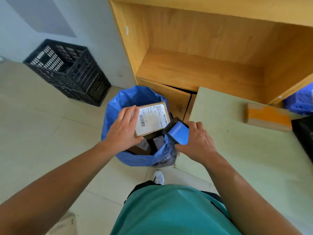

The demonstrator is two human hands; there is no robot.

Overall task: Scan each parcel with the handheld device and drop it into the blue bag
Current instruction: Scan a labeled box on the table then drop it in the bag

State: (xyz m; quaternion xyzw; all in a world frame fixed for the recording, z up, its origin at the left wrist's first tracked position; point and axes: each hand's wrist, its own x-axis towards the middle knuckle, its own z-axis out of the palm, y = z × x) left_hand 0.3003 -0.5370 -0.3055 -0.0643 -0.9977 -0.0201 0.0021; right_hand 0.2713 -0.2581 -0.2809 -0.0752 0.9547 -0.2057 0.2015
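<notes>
Left hand (124,128) around labelled parcel (152,119), right hand (198,141) around scanner (178,133), above blue bag (122,102) on tiled floor (42,133).

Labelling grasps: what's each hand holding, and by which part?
Left hand grips the cardboard parcel by its left end, over the blue bag. Right hand holds the handheld scanner by its lower end.

head camera looks steeply down, close over left hand (124,128) and right hand (197,141), edges perhaps warped.
</notes>
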